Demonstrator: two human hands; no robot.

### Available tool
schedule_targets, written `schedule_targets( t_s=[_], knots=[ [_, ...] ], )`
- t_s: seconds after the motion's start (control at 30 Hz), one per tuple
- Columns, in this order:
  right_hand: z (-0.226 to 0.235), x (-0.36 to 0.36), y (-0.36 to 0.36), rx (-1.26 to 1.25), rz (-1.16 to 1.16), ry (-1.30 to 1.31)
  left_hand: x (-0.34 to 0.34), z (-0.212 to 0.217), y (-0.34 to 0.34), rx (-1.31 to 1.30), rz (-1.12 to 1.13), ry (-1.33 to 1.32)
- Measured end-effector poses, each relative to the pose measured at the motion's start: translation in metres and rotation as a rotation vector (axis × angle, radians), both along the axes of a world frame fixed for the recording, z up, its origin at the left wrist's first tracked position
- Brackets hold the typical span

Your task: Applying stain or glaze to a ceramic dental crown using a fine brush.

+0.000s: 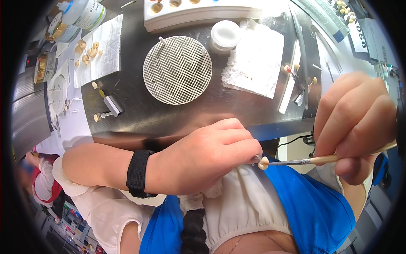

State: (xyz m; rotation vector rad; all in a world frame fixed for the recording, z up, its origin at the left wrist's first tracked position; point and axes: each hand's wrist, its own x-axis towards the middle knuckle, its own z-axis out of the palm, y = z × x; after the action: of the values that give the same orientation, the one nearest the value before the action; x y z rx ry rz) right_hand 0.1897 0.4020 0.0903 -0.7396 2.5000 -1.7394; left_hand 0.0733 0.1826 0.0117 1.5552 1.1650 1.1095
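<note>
My left hand is closed on a small metal holder, most of it hidden inside my fingers. At the holder's end sits a cream-coloured dental crown, just beyond my fingertips. From the right, my right hand pinches a thin paintbrush with a pale wooden handle and a silver ferrule. The brush lies almost level, its tip meeting the right side of the crown. Both hands are in front of my body, below the near edge of the bench.
A round honeycomb firing tray with one peg stands mid-bench. Right of it are a white lidded jar and a folded tissue. A white palette is behind. Several crowns lie on a napkin near bottles.
</note>
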Motion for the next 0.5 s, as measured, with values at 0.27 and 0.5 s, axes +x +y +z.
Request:
schedule_targets(
  t_s=[0.27, 0.5],
  knots=[
    [-0.0042, -0.0014, -0.0063, -0.132, -0.064, 0.053, -0.0004, 0.0005, 0.0003, 0.002, 0.009, 0.004],
    [-0.0001, -0.0007, -0.0005, -0.031, 0.022, 0.008, 0.0002, -0.0004, -0.0001, -0.002, 0.003, 0.007]
  ],
)
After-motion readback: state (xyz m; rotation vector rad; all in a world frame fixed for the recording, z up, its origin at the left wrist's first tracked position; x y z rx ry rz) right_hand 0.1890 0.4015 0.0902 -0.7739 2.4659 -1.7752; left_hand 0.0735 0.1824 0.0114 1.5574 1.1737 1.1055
